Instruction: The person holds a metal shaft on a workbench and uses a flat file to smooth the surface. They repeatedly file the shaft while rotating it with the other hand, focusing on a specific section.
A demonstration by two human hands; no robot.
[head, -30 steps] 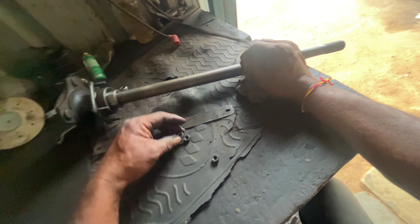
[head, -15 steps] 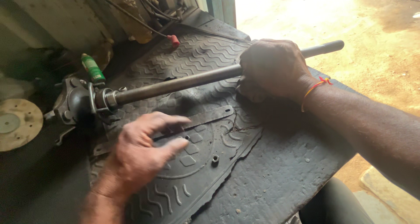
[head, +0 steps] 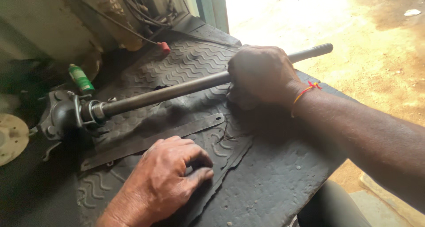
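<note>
A long steel shaft (head: pixel 168 92) lies across a ribbed black rubber mat (head: pixel 274 174). Its left end goes into a greasy cast joint housing (head: pixel 62 114). My right hand (head: pixel 261 74), with an orange thread at the wrist, is closed around the shaft near its right end. My left hand (head: pixel 168 174) rests palm down on the mat below the shaft, its fingers curled with the tips on the rubber. Whatever is under those fingers is hidden. A flat metal strip (head: pixel 195 127) lies on the mat between the shaft and my left hand.
A small green bottle (head: pixel 79 78) stands behind the housing. A pale round disc (head: pixel 11 136) is at the far left edge. Wires (head: pixel 133 10) and a red-capped piece (head: pixel 164 46) sit at the back. Sunlit dirt ground (head: pixel 376 54) lies beyond the mat's right edge.
My left hand opened, then slid right and toward me, and now covers the spot where a small nut lay. My right hand and the shaft stayed put.
</note>
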